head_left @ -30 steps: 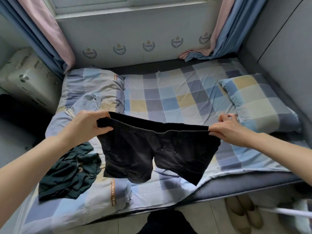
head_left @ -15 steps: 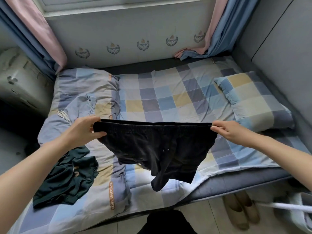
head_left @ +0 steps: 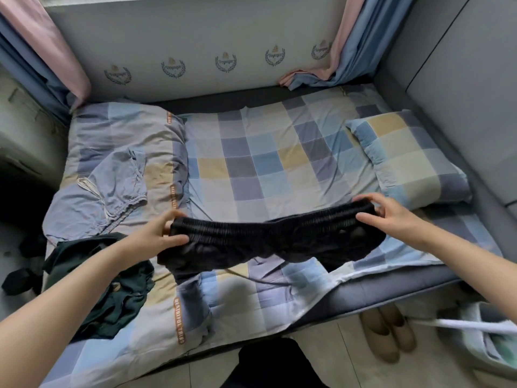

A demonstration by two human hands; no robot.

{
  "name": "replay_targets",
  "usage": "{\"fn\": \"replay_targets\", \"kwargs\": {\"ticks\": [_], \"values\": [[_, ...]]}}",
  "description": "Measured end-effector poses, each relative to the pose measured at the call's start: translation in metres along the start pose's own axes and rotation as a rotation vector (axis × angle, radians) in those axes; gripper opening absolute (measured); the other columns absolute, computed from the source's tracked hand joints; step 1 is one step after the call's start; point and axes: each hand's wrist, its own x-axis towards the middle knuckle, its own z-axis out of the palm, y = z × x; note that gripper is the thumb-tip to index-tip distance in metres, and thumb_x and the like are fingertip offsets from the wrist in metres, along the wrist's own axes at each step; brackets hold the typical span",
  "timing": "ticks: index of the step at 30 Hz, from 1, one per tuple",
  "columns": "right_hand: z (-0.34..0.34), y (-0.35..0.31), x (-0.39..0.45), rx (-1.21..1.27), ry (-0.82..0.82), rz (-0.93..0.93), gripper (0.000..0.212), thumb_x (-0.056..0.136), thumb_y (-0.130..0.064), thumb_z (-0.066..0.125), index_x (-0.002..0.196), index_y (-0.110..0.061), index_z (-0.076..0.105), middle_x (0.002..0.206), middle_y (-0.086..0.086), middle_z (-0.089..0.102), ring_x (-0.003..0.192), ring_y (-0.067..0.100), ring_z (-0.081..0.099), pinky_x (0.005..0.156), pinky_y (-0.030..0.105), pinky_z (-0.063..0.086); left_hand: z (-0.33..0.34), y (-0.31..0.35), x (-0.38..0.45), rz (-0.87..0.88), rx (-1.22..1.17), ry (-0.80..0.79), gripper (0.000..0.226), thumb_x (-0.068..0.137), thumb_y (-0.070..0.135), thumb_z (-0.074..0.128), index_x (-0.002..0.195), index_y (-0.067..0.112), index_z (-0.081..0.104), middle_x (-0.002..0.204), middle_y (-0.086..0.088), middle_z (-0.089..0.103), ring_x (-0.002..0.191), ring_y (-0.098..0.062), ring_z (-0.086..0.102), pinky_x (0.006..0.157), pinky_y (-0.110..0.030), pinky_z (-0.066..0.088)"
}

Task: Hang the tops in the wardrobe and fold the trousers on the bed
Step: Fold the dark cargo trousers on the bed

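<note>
Black shorts (head_left: 268, 242): stretched flat by waistband over near edge of bed (head_left: 391, 287), legs sagging onto checked sheet (head_left: 268, 166). Left hand (head_left: 156, 233): fingers and thumb curled round left end of waistband, firm hold. Right hand (head_left: 391, 217): thumb and fingers pinching right end of waistband. Dark green garment (head_left: 112, 287): crumpled on quilt (head_left: 123, 130), just left of shorts. Light blue drawstring trousers (head_left: 117, 189): lying on quilt, behind left hand. Checked pillow (head_left: 408, 155): right side of bed. Pair of beige shoes (head_left: 389, 334): on floor under bed edge.
</note>
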Motion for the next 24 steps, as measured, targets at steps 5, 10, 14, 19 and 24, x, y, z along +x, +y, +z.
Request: {"fn": "replay_targets", "kwargs": {"ticks": [5,10,14,19,24], "values": [[-0.005,0.03,-0.003,-0.177,-0.139,0.109,0.022,0.088,-0.013,0.065,0.106,0.0,0.063,0.106,0.016,0.069,0.086,0.003,0.063,0.078,0.017,0.05,0.014,-0.023,-0.004,-0.351,-0.037,-0.295,0.081,0.059,0.032,0.089,0.128,0.022,0.047,0.088,-0.01,0.063,0.064,-0.015,0.06,0.051,-0.026,0.045],[-0.018,0.03,0.0,-0.044,-0.274,0.255,0.013,0.091,-0.009,0.06,0.095,0.001,0.067,0.091,0.012,0.072,0.08,0.015,0.066,0.069,0.021,0.051,0.035,-0.021,0.006,-0.582,-0.203,-0.346,0.083,0.076,0.001,0.077,0.146,0.003,0.032,0.157,-0.013,0.023,0.13,-0.025,0.043,0.083,-0.03,0.052],[-0.039,0.035,0.03,-0.071,-0.296,0.298,0.015,0.092,-0.015,0.06,0.097,-0.004,0.069,0.095,0.01,0.074,0.084,0.016,0.068,0.077,0.028,0.05,0.04,0.002,0.032,-0.542,-0.266,-0.39,0.098,0.059,0.014,0.092,0.142,0.006,0.04,0.138,0.001,0.045,0.101,-0.012,0.063,0.074,-0.026,0.058],[-0.042,0.073,0.121,-0.426,-0.191,0.19,0.023,0.094,-0.028,0.059,0.096,-0.006,0.065,0.094,0.009,0.069,0.087,0.02,0.062,0.079,0.034,0.044,0.05,-0.024,0.125,-0.399,-0.215,-0.094,0.063,0.073,0.027,0.084,0.128,0.016,0.056,0.132,-0.009,0.058,0.11,-0.023,0.063,0.098,-0.038,0.051],[0.013,0.188,0.249,-0.528,0.163,0.071,0.027,0.088,-0.036,0.066,0.078,-0.015,0.052,0.074,0.003,0.055,0.076,0.025,0.052,0.064,0.032,0.031,0.117,-0.119,0.259,-0.266,-0.145,0.33,0.048,0.081,0.045,0.072,0.086,-0.003,0.064,0.079,-0.007,0.062,0.076,-0.017,0.054,0.069,-0.033,0.04]]}}
